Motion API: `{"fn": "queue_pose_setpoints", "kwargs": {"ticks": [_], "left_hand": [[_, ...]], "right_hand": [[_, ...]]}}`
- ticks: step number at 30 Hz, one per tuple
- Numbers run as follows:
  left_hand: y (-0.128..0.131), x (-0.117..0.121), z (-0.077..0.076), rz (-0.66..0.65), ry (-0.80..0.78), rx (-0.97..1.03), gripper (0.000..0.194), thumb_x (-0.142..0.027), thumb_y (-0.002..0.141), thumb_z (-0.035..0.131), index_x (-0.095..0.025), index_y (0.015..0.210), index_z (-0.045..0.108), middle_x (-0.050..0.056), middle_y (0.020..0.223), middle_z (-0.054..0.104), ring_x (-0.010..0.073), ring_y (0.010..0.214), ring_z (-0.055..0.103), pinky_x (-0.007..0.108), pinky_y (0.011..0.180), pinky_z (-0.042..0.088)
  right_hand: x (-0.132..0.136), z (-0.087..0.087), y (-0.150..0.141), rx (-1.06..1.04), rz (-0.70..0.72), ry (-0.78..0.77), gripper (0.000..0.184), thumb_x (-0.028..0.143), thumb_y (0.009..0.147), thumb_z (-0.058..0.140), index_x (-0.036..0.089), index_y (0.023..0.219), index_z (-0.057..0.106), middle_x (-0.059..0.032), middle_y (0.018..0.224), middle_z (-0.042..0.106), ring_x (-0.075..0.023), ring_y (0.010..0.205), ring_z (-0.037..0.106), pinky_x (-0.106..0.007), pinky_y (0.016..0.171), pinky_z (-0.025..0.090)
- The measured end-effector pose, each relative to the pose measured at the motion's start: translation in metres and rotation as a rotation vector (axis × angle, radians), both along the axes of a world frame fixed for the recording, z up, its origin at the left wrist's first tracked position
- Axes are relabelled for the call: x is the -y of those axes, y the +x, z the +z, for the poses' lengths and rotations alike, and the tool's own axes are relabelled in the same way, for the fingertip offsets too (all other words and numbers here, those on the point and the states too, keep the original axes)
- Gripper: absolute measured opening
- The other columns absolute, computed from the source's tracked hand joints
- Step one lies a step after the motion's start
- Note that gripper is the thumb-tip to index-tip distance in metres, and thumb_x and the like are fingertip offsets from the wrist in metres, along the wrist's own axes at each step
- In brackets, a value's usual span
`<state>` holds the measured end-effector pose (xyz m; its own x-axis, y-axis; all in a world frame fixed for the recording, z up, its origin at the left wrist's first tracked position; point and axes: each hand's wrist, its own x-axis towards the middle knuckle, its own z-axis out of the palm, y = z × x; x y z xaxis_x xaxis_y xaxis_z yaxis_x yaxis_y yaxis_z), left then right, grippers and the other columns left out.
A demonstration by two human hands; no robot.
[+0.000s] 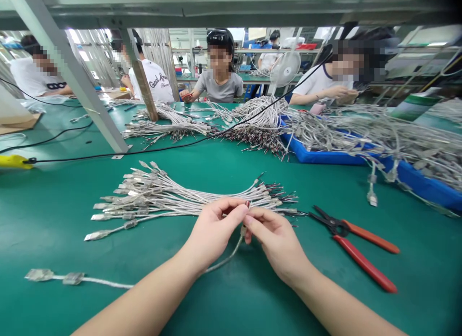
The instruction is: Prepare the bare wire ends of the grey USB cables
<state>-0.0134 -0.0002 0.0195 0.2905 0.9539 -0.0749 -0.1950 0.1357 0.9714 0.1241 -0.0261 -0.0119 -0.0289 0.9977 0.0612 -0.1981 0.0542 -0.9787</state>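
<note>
Pinched near its dark-wired end by left hand (216, 225) and right hand (273, 235), the thin, white plastic-jacketed cable (221, 265) should handle light and flexible, best held just behind that end.

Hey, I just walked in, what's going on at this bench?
A person's left hand and right hand pinch one end of a pale cable; its plug lies on the green table to the left. Just beyond the hands lies a bunch of similar cables. Pliers rest open at the right, unheld.
</note>
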Motion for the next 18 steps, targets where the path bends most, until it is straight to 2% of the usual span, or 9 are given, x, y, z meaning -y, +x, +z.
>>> {"fn": "queue_pose_setpoints", "kwargs": {"ticks": [4,7,13,18], "left_hand": [[0.003,0.001,-0.008,-0.144,-0.007,-0.058,0.021,-0.035,0.088,0.059,-0.014,0.084,0.063,0.002,0.076,0.062,0.0095,0.068,0.053,0.021,0.063,0.042],[0.003,0.002,-0.012,-0.25,-0.026,-0.064,0.025,-0.038,0.088,0.058,-0.014,0.083,0.058,0.003,0.079,0.063,0.0097,0.065,0.054,0.022,0.059,0.044],[0.003,0.005,-0.006,-0.26,-0.08,-0.104,0.022,-0.034,0.084,0.062,-0.015,0.08,0.054,-0.001,0.067,0.058,0.0072,0.051,0.051,0.019,0.047,0.043],[0.003,0.006,-0.005,-0.268,-0.099,-0.091,0.021,-0.033,0.083,0.063,-0.014,0.08,0.053,0.0,0.071,0.06,0.0069,0.052,0.052,0.019,0.049,0.044]], "right_hand": [[-0.006,0.001,0.004,-0.038,-0.096,-0.034,0.017,0.034,0.078,0.075,0.019,0.074,0.071,0.0005,0.061,0.059,-0.0119,0.054,0.048,-0.026,0.052,0.038],[-0.009,0.003,0.007,-0.056,-0.137,-0.056,0.018,0.035,0.076,0.075,0.018,0.072,0.071,0.0005,0.06,0.058,-0.0121,0.054,0.047,-0.026,0.052,0.037],[-0.009,0.009,0.011,-0.051,-0.16,-0.057,0.021,0.034,0.078,0.075,0.018,0.066,0.067,0.0026,0.053,0.051,-0.0118,0.053,0.044,-0.026,0.052,0.035],[-0.008,0.012,0.013,-0.082,-0.148,-0.05,0.021,0.034,0.079,0.074,0.018,0.067,0.067,0.0026,0.055,0.051,-0.0112,0.053,0.045,-0.025,0.052,0.035]]}}
